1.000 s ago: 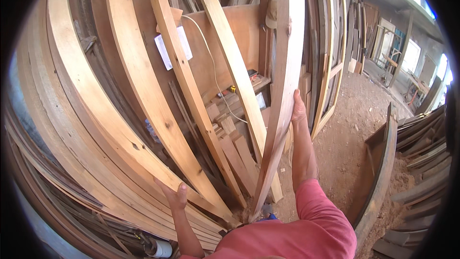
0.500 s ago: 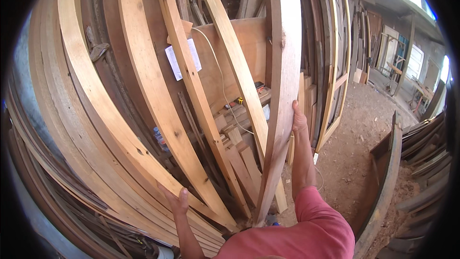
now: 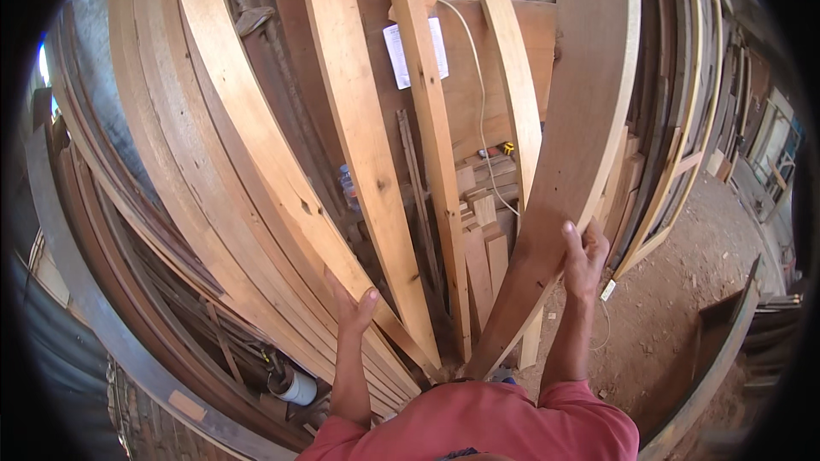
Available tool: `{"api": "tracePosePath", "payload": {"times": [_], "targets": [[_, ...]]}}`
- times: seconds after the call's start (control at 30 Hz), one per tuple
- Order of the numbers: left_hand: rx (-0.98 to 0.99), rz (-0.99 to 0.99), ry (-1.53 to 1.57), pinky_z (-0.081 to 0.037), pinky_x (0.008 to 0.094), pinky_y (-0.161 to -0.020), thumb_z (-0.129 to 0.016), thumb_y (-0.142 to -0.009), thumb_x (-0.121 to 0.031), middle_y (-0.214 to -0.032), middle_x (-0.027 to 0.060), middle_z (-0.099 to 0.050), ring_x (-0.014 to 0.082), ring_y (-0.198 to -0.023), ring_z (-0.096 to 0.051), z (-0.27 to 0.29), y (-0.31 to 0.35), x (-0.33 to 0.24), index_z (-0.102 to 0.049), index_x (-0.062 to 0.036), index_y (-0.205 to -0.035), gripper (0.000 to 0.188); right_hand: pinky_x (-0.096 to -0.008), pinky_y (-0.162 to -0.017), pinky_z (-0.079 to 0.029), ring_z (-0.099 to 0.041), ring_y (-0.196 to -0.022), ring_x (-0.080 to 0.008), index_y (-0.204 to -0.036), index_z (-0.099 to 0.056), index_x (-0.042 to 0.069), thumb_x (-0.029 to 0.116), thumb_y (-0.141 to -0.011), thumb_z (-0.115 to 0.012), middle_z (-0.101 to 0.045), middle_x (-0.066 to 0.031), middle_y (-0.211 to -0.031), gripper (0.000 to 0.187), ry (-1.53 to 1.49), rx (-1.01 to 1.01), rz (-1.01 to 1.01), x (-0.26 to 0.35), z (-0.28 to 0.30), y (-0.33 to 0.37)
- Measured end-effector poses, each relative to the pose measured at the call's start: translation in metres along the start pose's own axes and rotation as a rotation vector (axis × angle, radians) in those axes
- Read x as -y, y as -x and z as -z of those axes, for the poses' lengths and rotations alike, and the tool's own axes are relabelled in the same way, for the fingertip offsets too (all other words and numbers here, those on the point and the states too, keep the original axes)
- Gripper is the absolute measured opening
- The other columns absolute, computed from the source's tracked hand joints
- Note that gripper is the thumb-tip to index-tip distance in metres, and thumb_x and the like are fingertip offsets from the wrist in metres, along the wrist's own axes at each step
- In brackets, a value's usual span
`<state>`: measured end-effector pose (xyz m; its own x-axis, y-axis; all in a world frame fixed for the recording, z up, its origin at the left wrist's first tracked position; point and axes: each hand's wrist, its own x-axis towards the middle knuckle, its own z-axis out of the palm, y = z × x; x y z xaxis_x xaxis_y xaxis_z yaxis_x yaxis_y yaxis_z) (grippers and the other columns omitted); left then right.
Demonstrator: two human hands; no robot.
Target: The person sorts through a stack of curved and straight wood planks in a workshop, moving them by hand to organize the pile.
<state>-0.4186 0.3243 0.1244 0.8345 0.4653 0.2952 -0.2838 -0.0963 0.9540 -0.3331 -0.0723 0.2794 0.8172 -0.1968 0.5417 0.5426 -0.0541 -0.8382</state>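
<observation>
A wide brown plank (image 3: pixel 568 111) stands on end in front of me, its broad face turned my way. My right hand (image 3: pixel 585 260) is closed around its right edge, with the thumb on the face and the other fingers partly hidden. To the left, my left hand (image 3: pixel 352 307) grips the edge of a pale leaning plank (image 3: pixel 248 102), thumb on the near side and fingers mostly behind the wood. Two more pale lengths, a knotty plank (image 3: pixel 354 94) and a narrow post (image 3: pixel 434 128), lean between my hands. Another pale plank (image 3: pixel 512 51) stands partly behind the brown one.
Several long boards (image 3: pixel 158 119) lean at the left. Short offcuts (image 3: pixel 487 230) lie stacked behind the planks, below a paper sheet (image 3: pixel 416 53). A white bucket (image 3: pixel 293 386) sits at lower left. A pale wooden frame (image 3: pixel 683 145) stands at right, above the dirt floor (image 3: pixel 653 299).
The brown plank has turned, so its broad face now shows. My right hand sits lower in the picture, with its thumb over the face. The whole view has swung left; my left hand stays on its plank.
</observation>
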Motion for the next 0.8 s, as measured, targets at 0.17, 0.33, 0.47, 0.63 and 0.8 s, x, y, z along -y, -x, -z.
{"api": "tracePosePath", "payload": {"times": [0.17, 0.33, 0.47, 0.63, 0.8], "targets": [[-0.031, -0.002, 0.024, -0.034, 0.0386, -0.113, -0.079, -0.079, -0.040, -0.149, 0.0174, -0.035, 0.0278, -0.136, -0.038, -0.002, 0.009, -0.002, 0.004, 0.0010, -0.158, 0.122, -0.0331, -0.087, -0.054, -0.064, -0.101, -0.0218, -0.126, -0.059, -0.005, 0.030, -0.103, -0.051, -0.066, -0.0134, -0.115, 0.043, -0.531, 0.143, -0.225, -0.037, 0.006, -0.039], [-0.014, -0.022, -0.006, -0.033, 0.0388, -0.114, -0.079, -0.079, -0.044, -0.153, 0.0188, -0.031, 0.0277, -0.140, -0.035, -0.007, 0.013, 0.000, 0.007, 0.0022, -0.158, 0.125, -0.0327, -0.078, -0.056, -0.067, -0.082, -0.0297, -0.119, -0.059, -0.012, 0.048, -0.100, -0.050, -0.067, -0.0195, -0.094, 0.064, -0.964, 0.639, -0.389, -0.096, -0.072, -0.071], [-0.042, -0.032, -0.002, -0.033, 0.0402, -0.114, -0.078, -0.075, -0.063, -0.153, 0.0171, -0.032, 0.0270, -0.139, -0.037, -0.009, 0.023, 0.011, 0.002, -0.0007, -0.158, 0.131, -0.0337, -0.071, -0.056, -0.065, -0.073, -0.0302, -0.114, -0.061, -0.013, 0.055, -0.099, -0.046, -0.065, -0.0203, -0.080, 0.071, -1.227, 0.904, -0.505, -0.111, -0.092, -0.067], [-0.074, -0.052, 0.299, -0.042, 0.0405, -0.109, -0.071, -0.071, -0.079, -0.149, 0.0118, -0.044, 0.0245, -0.134, -0.047, -0.018, 0.023, 0.011, -0.029, -0.0038, -0.154, 0.120, -0.0363, -0.069, -0.056, -0.067, -0.075, -0.0295, -0.111, -0.062, -0.011, 0.044, -0.100, -0.051, -0.066, -0.0216, -0.086, 0.057, -1.170, 0.785, -0.541, -0.108, -0.103, -0.046], [0.076, -0.093, 0.222, -0.038, 0.0430, -0.113, -0.070, -0.058, -0.089, -0.152, 0.0169, -0.041, 0.0293, -0.137, -0.045, -0.040, 0.028, -0.054, -0.030, -0.0028, -0.154, 0.135, -0.0365, -0.072, -0.058, -0.069, -0.081, -0.0294, -0.116, -0.062, -0.010, 0.025, -0.100, -0.054, -0.069, -0.0208, -0.098, 0.039, -0.867, 0.649, -0.566, -0.059, -0.129, -0.013]]}}
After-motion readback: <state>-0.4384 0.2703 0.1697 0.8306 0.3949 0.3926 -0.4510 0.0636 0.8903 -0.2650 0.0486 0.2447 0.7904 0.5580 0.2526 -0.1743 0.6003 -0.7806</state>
